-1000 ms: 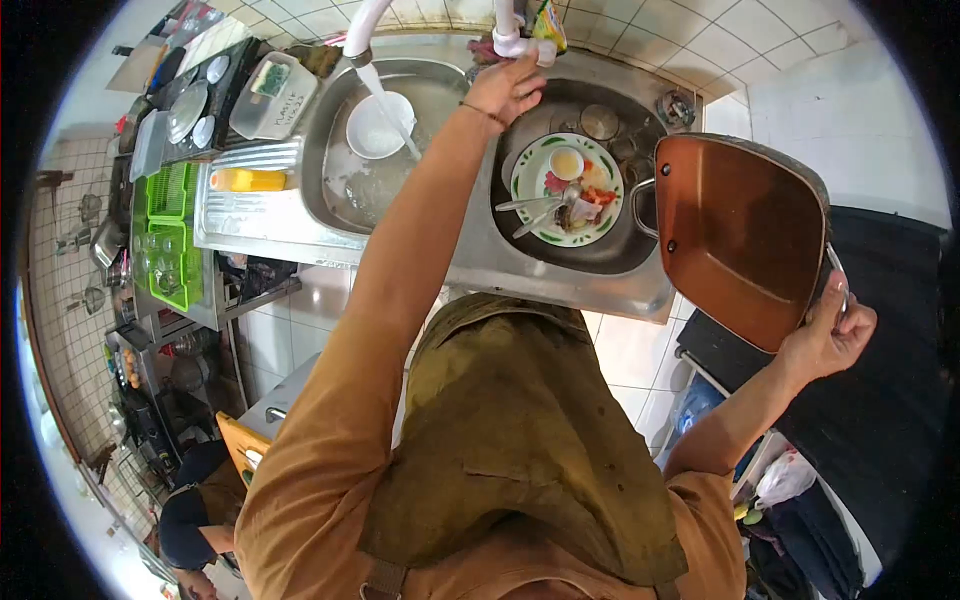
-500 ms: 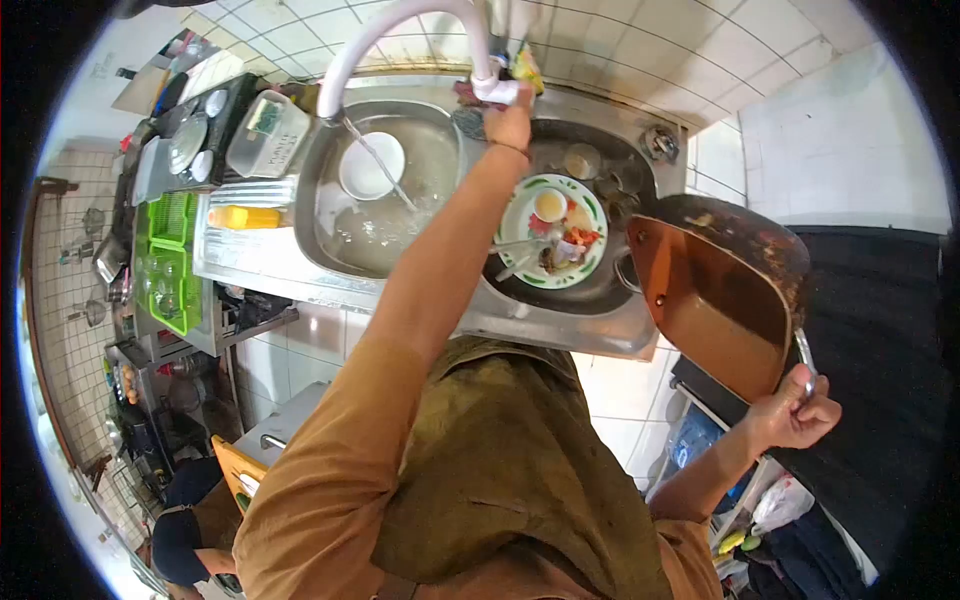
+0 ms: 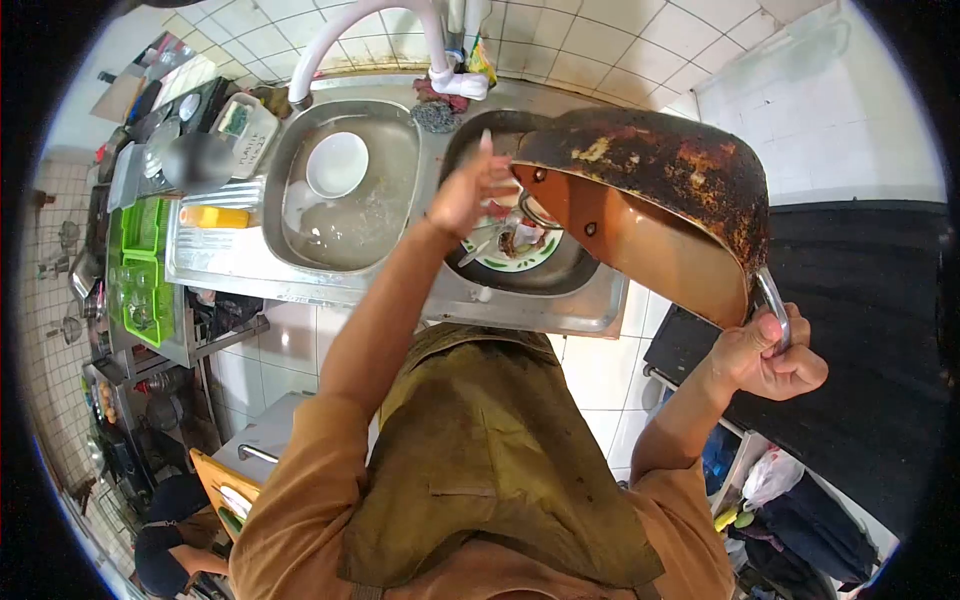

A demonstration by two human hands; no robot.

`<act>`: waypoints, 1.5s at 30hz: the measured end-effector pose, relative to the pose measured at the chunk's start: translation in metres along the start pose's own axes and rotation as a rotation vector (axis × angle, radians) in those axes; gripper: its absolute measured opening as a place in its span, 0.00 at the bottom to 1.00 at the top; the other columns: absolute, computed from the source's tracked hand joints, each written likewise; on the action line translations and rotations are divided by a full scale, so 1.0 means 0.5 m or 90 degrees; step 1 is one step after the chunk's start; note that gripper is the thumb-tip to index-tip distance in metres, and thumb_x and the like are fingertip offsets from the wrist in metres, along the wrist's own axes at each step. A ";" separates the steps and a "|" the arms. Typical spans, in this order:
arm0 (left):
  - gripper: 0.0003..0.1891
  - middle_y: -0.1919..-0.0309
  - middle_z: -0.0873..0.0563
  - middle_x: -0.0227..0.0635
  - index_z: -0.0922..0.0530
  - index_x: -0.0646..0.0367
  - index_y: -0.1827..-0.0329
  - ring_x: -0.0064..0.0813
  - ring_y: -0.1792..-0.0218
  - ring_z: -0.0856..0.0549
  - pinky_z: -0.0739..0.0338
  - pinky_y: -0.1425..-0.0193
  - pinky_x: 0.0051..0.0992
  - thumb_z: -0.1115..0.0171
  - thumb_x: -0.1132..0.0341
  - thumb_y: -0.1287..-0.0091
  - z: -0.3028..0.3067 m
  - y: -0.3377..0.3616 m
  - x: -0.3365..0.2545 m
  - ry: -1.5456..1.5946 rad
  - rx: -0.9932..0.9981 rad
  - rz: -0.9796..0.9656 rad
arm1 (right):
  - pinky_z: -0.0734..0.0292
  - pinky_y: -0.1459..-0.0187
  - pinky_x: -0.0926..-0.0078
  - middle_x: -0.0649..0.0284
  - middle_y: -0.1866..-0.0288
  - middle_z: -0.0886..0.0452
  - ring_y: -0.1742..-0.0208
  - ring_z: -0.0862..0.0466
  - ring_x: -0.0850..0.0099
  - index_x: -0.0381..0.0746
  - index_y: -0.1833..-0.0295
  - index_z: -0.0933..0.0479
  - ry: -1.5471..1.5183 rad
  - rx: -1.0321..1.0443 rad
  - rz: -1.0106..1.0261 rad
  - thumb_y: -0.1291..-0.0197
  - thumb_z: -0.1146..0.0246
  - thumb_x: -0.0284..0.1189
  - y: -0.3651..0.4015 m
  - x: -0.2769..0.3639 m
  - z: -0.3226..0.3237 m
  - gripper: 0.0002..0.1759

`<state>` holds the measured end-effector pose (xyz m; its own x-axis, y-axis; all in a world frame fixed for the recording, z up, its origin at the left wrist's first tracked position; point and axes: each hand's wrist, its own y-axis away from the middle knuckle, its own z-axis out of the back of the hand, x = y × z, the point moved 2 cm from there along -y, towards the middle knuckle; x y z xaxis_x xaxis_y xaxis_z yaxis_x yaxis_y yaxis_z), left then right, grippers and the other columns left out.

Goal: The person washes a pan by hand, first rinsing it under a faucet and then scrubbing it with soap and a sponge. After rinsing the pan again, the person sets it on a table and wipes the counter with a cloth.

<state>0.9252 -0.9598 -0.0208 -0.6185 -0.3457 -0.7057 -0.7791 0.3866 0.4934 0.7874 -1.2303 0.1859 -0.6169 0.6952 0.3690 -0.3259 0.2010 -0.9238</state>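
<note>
My right hand (image 3: 769,355) is closed round the metal handle of a large square pan (image 3: 660,220). The pan is tilted over the right basin, its scorched outer side up and its brown inside facing me. My left hand (image 3: 468,190) is raised beside the pan's far-left corner, fingers apart and slightly blurred, holding nothing. Below it in the right basin, a patterned plate (image 3: 520,262) with food scraps and cutlery is partly hidden by the pan. A white bowl (image 3: 338,165) sits in the left basin's water. The tap (image 3: 459,84) shows no running water.
A grey scourer (image 3: 436,118) lies between the basins. A yellow bottle (image 3: 214,217) rests on the drainboard, with green baskets (image 3: 142,300) at its left. At the lower left, a person (image 3: 170,540) is beside an orange board. A black surface (image 3: 830,330) is at the right.
My left hand has left the tap and moved down toward me; the water stream has stopped. The pan has swung left over the right basin, now covering part of the plate.
</note>
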 end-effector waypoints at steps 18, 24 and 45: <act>0.19 0.72 0.25 0.25 0.27 0.49 0.70 0.19 0.69 0.27 0.33 0.66 0.25 0.54 0.47 0.27 0.079 0.107 0.042 0.309 -0.303 -0.480 | 0.21 0.61 0.61 0.50 0.68 0.18 0.65 0.17 0.57 0.29 0.63 0.19 0.174 0.069 -0.271 0.35 0.44 0.35 0.017 -0.022 -0.131 0.18; 0.14 0.79 0.28 0.20 0.23 0.54 0.71 0.16 0.75 0.30 0.35 0.69 0.22 0.47 0.57 0.31 0.086 0.221 0.012 0.296 -0.314 -0.534 | 0.26 0.72 0.63 0.57 0.73 0.22 0.76 0.23 0.65 0.33 0.65 0.24 -0.335 -0.074 -0.232 0.31 0.44 0.42 0.076 -0.013 -0.181 0.21; 0.16 0.75 0.27 0.22 0.24 0.54 0.67 0.16 0.72 0.28 0.32 0.65 0.22 0.43 0.51 0.31 0.537 0.652 0.067 0.434 -0.471 -0.609 | 0.31 0.77 0.67 0.61 0.78 0.24 0.80 0.27 0.63 0.36 0.71 0.24 -0.273 0.414 0.011 0.32 0.39 0.40 0.204 0.534 -0.566 0.19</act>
<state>0.6780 -0.6159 -0.0200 0.4203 -0.6435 -0.6397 -0.6638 -0.6987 0.2668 0.7920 -0.8287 0.1611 -0.8053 0.3405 0.4853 -0.5871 -0.3444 -0.7326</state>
